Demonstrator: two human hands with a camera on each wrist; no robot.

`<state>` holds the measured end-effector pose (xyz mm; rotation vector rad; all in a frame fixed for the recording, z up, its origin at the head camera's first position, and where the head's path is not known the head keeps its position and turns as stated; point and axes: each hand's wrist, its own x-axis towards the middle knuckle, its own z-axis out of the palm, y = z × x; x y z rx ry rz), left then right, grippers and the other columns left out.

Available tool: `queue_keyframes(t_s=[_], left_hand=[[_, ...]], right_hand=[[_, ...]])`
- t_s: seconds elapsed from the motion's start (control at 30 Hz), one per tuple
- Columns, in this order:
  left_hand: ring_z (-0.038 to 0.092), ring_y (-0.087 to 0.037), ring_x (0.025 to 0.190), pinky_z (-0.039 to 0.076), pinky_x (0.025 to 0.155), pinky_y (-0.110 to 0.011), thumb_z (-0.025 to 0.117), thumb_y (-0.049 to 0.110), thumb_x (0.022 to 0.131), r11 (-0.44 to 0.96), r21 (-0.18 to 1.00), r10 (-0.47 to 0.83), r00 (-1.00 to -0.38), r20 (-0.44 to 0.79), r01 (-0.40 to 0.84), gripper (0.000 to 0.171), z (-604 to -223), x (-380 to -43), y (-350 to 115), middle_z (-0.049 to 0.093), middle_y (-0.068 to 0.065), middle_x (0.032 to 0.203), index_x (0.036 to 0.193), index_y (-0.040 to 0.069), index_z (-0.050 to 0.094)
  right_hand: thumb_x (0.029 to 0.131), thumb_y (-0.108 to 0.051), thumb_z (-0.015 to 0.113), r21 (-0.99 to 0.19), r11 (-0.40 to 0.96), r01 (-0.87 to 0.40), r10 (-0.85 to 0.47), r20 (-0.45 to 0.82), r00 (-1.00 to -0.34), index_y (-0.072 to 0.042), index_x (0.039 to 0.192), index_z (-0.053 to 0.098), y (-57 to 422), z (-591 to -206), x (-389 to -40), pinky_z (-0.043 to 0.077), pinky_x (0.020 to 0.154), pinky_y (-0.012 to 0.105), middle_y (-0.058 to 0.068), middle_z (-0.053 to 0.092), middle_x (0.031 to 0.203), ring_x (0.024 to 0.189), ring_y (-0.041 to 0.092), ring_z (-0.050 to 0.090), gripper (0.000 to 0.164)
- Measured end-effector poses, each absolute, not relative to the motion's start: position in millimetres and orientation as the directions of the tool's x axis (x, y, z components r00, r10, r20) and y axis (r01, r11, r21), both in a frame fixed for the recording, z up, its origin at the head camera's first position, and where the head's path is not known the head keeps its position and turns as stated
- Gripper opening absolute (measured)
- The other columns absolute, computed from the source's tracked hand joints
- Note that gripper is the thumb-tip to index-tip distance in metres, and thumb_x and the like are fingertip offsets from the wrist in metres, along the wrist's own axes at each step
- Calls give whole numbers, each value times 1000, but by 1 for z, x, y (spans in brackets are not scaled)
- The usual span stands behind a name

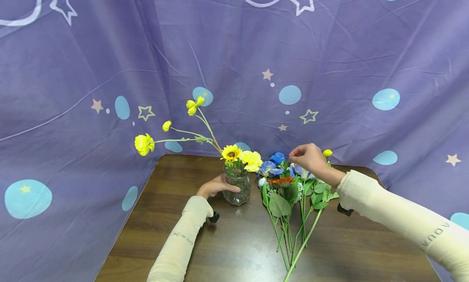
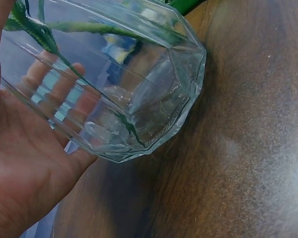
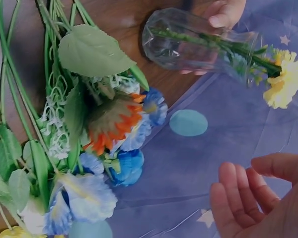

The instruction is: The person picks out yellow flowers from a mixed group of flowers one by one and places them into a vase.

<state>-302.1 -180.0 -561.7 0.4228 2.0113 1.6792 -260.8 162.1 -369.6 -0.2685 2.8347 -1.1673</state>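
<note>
On the table stands a clear glass vase (image 1: 237, 195), held by my left hand (image 1: 217, 186) with the thumb in front and the other fingers showing through the glass in the left wrist view. It carries a small yellow sunflower (image 1: 231, 152), a yellow carnation-like bloom (image 1: 251, 161) and a branching yellow-flowered stem (image 1: 210, 129) leaning left. My right hand (image 1: 310, 158) hovers over the pile of flowers to the right, its fingers loosely bent and nothing between them in the right wrist view. Closest beneath it are a blue bloom (image 1: 277, 158) and pale blue petals (image 3: 87, 198).
An orange flower (image 1: 281, 182), broad green leaves (image 1: 279, 204) and several long stems (image 1: 305, 241) lie on the brown wooden table (image 1: 220, 249), stems toward the front edge. One yellow bud (image 1: 327, 153) pokes out behind the right wrist. A purple patterned curtain (image 1: 234, 54) hangs behind the table.
</note>
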Motion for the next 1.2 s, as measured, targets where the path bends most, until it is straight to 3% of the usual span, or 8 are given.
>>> queue_keyframes(t_s=[0.47,0.7,0.87,1.1,1.2], left_hand=[[60,-25,125,45,114,-46,86,14,79,183,981,536,-829,-159,-69,81,-560,-303,-179,60,-18,142,149,6,46],[59,-25,126,45,115,-45,85,13,80,195,978,529,-831,-172,-78,78,-558,-303,-180,60,-18,142,148,5,48],[60,-25,125,46,113,-45,83,12,81,200,977,529,-831,-173,-77,75,-558,-302,-181,60,-21,142,146,0,47],[61,-23,122,48,112,-44,83,13,82,196,977,538,-824,-178,-83,73,-559,-302,-181,61,-20,140,145,-1,48],[62,-23,121,47,112,-44,84,14,81,200,976,532,-827,-182,-86,74,-559,-303,-181,61,-20,140,145,-1,49]], right_hand=[[95,-15,67,-676,733,-72,-198,-111,-974,2,102,74,191,-370,-254,58,67,33,19,75,101,71,15,69,20],[89,-14,70,-641,765,-51,-233,-203,-951,1,92,73,207,-372,-255,61,69,34,9,76,84,68,14,68,15],[89,-19,71,-599,800,-30,-222,-250,-942,-2,91,73,216,-378,-252,59,65,31,3,74,80,69,16,69,17],[88,-17,73,-562,826,32,-173,-308,-936,1,90,73,229,-396,-246,55,56,32,13,75,82,64,17,68,18],[86,-19,74,-539,839,71,-136,-335,-932,-1,85,72,232,-403,-245,54,52,31,10,73,76,58,15,66,18]])
